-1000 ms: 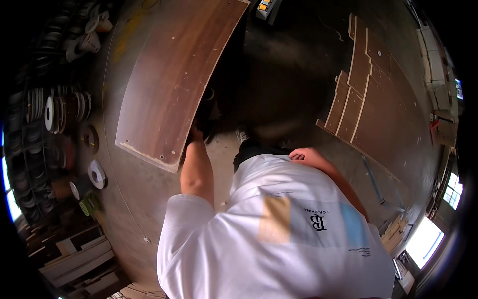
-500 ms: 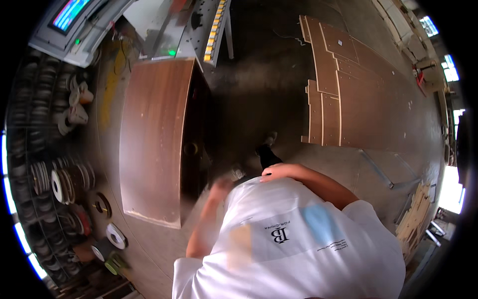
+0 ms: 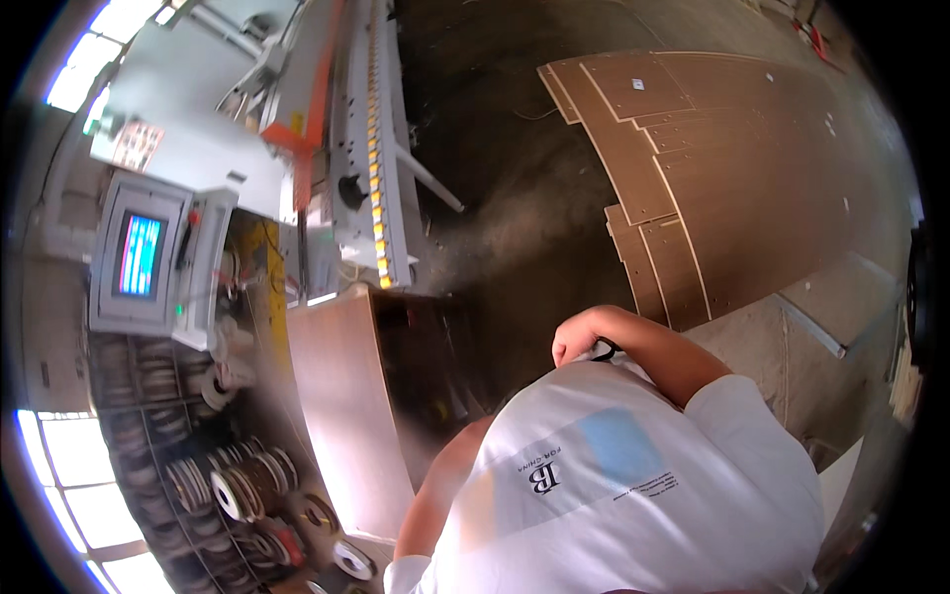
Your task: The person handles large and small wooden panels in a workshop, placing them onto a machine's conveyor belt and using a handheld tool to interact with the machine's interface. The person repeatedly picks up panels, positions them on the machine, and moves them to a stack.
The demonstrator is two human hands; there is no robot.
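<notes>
A tall brown laminated wood panel stood at nine o'clock, a grey edge-banding machine blocked eleven o'clock, and bare dusty concrete floor lay open at twelve o'clock.

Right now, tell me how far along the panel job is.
Done: many cut panels lie spread on the floor. In hand: one brown panel stands by the edging machine, but the right hand is up at the shirt collar and the left hand is hidden. Left: that panel looks not yet fed through.
</notes>
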